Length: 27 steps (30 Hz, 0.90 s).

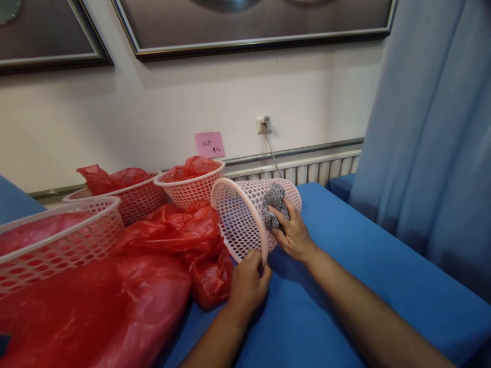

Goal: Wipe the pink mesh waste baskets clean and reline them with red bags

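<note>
A pink perforated plastic wastebasket (pixel 249 197) lies tilted on its side on the blue-covered table (pixel 368 255), its mouth facing left and toward me. My left hand (pixel 250 281) grips the lower edge of its rim, thumb and fingers closed round it. Against the basket's outer wall, my right hand (pixel 293 230) presses a crumpled grey cloth (pixel 274 204), fingers curled over it. Just left of the basket, a crumpled red plastic bag (pixel 180 230) lies close to the rim.
Several more pink baskets, including one at the back (pixel 192 186) and one at the left (pixel 95 225), hold red bags. A large red bag (pixel 95 312) fills the front left. Behind are a radiator (pixel 318 168), a wall socket with cord (pixel 264 124) and, at right, a blue curtain (pixel 422 128).
</note>
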Each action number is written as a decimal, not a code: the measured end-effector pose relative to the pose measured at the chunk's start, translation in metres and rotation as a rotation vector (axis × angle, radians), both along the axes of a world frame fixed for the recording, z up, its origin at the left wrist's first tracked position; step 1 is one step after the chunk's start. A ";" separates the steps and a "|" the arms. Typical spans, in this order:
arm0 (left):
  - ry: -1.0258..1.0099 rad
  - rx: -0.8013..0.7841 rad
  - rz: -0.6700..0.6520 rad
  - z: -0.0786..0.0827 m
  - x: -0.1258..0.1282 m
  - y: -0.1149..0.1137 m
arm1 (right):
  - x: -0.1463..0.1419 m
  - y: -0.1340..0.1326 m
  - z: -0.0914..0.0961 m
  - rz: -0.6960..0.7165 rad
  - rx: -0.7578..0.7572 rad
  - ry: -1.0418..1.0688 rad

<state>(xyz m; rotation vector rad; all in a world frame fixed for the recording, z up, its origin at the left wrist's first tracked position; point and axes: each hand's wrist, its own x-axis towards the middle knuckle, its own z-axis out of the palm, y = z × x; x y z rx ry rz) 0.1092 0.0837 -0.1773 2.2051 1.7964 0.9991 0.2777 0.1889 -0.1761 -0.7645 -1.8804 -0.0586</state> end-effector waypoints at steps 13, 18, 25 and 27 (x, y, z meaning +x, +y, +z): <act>0.057 -0.026 -0.018 0.000 0.000 0.002 | -0.008 0.005 -0.012 -0.141 -0.092 0.206; 0.070 -0.033 -0.022 0.001 -0.001 0.001 | 0.010 0.007 -0.014 -0.251 -0.132 0.315; 0.058 -0.052 -0.086 0.003 0.002 -0.005 | -0.008 -0.050 0.003 -0.047 0.174 0.157; 0.061 -0.069 -0.096 0.003 0.000 -0.005 | -0.005 -0.039 -0.002 -0.084 0.114 0.188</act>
